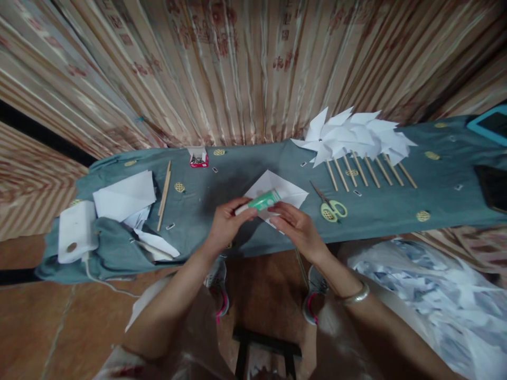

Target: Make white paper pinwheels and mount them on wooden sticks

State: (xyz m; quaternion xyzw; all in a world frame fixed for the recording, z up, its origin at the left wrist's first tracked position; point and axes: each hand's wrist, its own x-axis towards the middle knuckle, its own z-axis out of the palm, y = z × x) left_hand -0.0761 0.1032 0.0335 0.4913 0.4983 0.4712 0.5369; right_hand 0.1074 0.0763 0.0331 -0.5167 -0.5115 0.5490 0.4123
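Observation:
A green and white glue stick (pixel 264 200) is held level over a square of white paper (pixel 293 193) on the cloth-covered table. My left hand (pixel 229 219) is closed around the stick's white left end. At the other end, my right hand (pixel 295 224) has its fingers curled against the stick; whether they grip a cap there is hard to make out. The paper lies flat with a corner pointing away from me, partly hidden by both hands. To the right of it rest scissors (pixel 332 209) with pale green handles.
White paper pinwheels (pixel 356 134) on wooden sticks lie in a row at back right. Left are a red box (pixel 198 158) of small metal pieces, loose wooden sticks (pixel 163 195), white paper sheets (pixel 125 196) and a corded white device (pixel 77 232). A plastic bag (pixel 435 290) sits lower right.

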